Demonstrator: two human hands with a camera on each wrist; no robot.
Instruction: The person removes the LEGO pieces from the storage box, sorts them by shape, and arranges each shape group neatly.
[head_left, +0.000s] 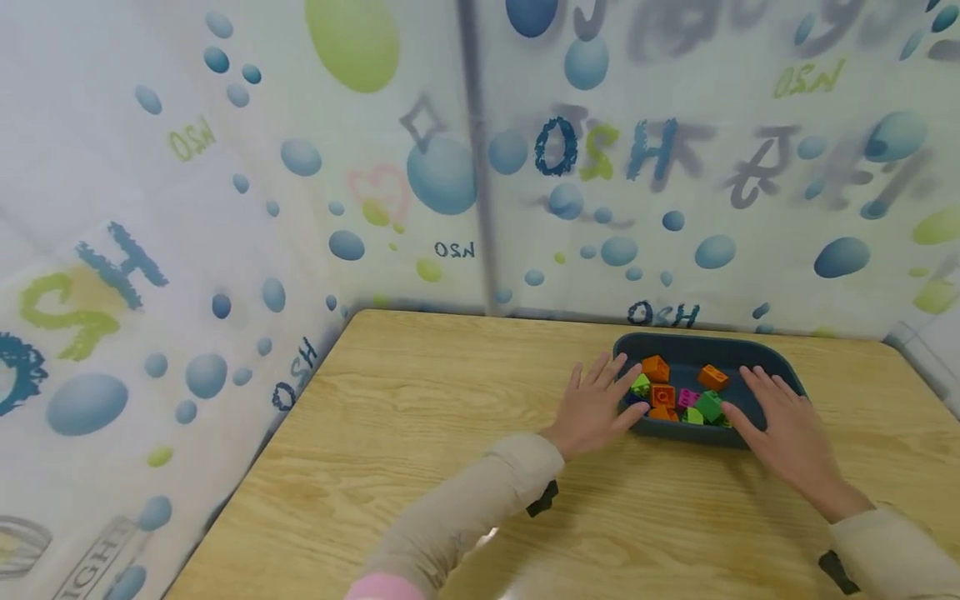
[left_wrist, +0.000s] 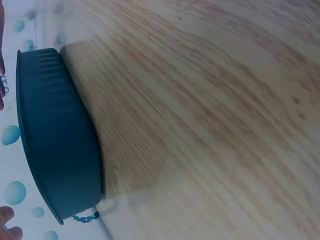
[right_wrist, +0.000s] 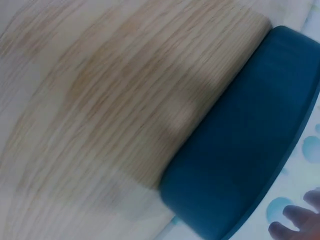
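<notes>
A dark teal plastic tub (head_left: 697, 431) stands on the wooden table towards the back right. Inside it lie several toy building blocks, among them an orange block (head_left: 713, 377), a green block (head_left: 708, 406) and a magenta block (head_left: 687, 397). My left hand (head_left: 596, 410), fingers spread, overlaps the tub's left end in the head view. At the right end is my right hand (head_left: 787, 425), its fingers also straight and apart. Neither hand holds anything. Both wrist views show the tub's outer wall (left_wrist: 60, 135), with only a few fingertips (right_wrist: 300, 217) at the frame edge.
The light wooden table (head_left: 420, 400) reaches back to a wall sheet (head_left: 405, 275) printed with blue and green bubbles and letters. Another printed sheet (head_left: 187, 333) rises along the table's left side. Dark wrist straps (head_left: 543, 498) show under the sleeves.
</notes>
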